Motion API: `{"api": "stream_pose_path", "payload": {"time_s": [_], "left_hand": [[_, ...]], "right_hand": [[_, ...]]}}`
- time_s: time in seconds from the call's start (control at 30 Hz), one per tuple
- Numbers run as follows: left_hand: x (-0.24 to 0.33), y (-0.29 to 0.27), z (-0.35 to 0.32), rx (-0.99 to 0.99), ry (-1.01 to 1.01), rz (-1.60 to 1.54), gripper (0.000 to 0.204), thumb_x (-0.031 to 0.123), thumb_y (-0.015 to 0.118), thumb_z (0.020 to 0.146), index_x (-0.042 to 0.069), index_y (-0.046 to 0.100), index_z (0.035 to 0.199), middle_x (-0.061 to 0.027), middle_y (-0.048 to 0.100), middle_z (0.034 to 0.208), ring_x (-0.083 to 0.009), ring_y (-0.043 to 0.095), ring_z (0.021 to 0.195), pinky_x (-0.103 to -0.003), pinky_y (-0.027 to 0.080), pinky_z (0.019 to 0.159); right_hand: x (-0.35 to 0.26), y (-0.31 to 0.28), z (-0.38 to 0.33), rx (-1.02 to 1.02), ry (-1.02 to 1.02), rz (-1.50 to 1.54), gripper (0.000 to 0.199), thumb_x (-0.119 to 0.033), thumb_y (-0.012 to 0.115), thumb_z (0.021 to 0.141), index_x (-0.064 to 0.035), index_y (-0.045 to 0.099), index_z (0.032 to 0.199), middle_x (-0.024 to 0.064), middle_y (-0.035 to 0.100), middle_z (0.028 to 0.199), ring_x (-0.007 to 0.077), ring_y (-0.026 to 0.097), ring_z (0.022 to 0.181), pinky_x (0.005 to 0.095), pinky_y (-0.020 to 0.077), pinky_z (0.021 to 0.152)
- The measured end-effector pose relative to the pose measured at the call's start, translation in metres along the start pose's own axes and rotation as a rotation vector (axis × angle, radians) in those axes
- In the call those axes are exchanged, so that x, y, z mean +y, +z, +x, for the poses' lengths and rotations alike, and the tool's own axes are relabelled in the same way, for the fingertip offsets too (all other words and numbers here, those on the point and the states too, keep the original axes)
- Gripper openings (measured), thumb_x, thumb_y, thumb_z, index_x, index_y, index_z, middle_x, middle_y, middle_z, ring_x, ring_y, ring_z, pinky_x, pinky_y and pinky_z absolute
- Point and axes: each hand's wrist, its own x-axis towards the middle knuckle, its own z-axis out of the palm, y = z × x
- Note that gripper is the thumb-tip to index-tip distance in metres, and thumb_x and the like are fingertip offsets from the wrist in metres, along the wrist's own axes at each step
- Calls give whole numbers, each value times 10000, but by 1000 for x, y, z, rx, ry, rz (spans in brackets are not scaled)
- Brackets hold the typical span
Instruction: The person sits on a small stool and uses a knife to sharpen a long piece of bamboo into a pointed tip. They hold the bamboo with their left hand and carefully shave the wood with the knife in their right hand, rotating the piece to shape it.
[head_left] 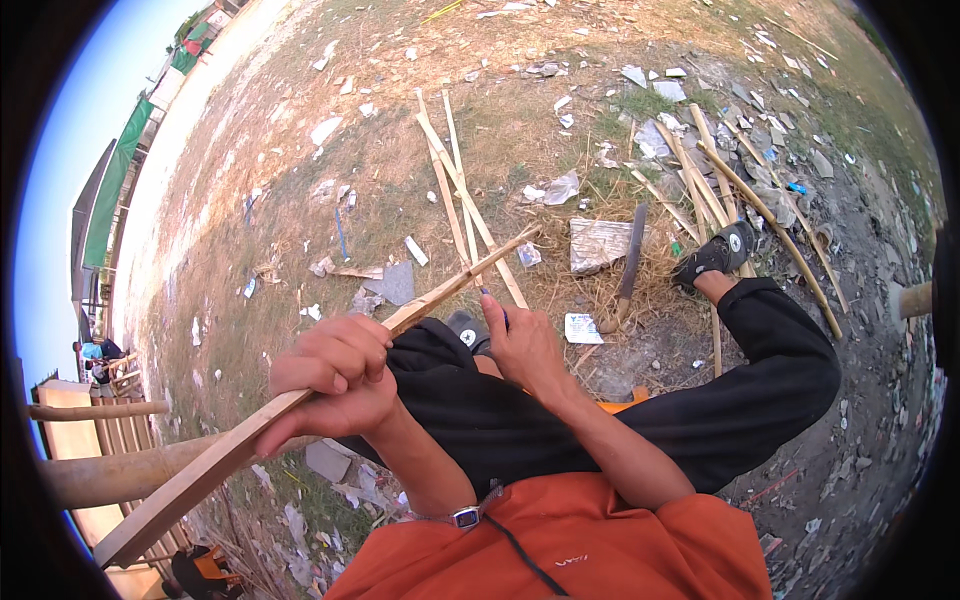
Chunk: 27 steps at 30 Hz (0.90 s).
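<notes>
My left hand [338, 378] is wrapped round a long wooden strip [430, 306]. The strip slants from the lower left, where its end is thick and squared, up to a thin, ragged tip near the middle. Close to the tip, below the strip, my right hand [525, 345] is closed, with its thumb pointing up toward the wood. A bit of something slim and dark blue shows at its fingers, mostly hidden. Beyond it on the ground lies a machete [634, 252] with a dark blade and a wooden handle, beside a pale, weathered block [600, 246].
Several pale wooden slats [462, 190] lie crossed ahead. Bamboo poles and strips [775, 215] are piled by my right shoe [715, 255]. A thick bamboo pole [130, 472] runs at the left under the strip. Scraps and broken tiles litter the ground. People [97, 358] are far left.
</notes>
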Motion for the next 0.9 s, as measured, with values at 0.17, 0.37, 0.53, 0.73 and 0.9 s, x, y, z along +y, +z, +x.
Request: {"api": "stream_pose_path", "payload": {"time_s": [0.17,0.37,0.53,0.73,0.9], "left_hand": [[3,-3,0,13,-10,6,677,738,240,838,98,365,656,-7,297,512,-129,273,391,-316,306,446],[3,0,0,-14,-26,-31,665,729,252,845,98,348,661,-7,284,530,-126,268,403,-308,300,461],[3,0,0,1,-15,-9,665,731,258,843,98,342,658,-6,268,523,-126,259,395,-311,294,455],[3,-1,0,-32,-25,-55,667,737,258,837,101,334,652,-6,274,520,-127,258,392,-317,306,451],[5,-1,-4,39,-25,-2,677,746,248,830,99,337,650,-7,278,506,-132,260,387,-328,324,455]], "right_hand": [[14,-7,14,-22,60,-35,552,-439,396,945,9,655,753,267,583,625,460,583,638,508,454,605],[41,14,18,10,108,-42,537,-433,419,941,17,643,753,266,570,615,453,578,641,514,442,616],[42,7,26,44,-4,-73,559,-449,409,939,17,650,748,268,579,630,451,587,652,511,452,617],[88,19,53,65,126,-242,573,-468,395,935,6,673,775,274,594,647,446,605,667,504,479,620],[64,22,42,70,26,-197,587,-481,394,930,11,678,785,267,607,657,443,613,652,501,490,625]]}}
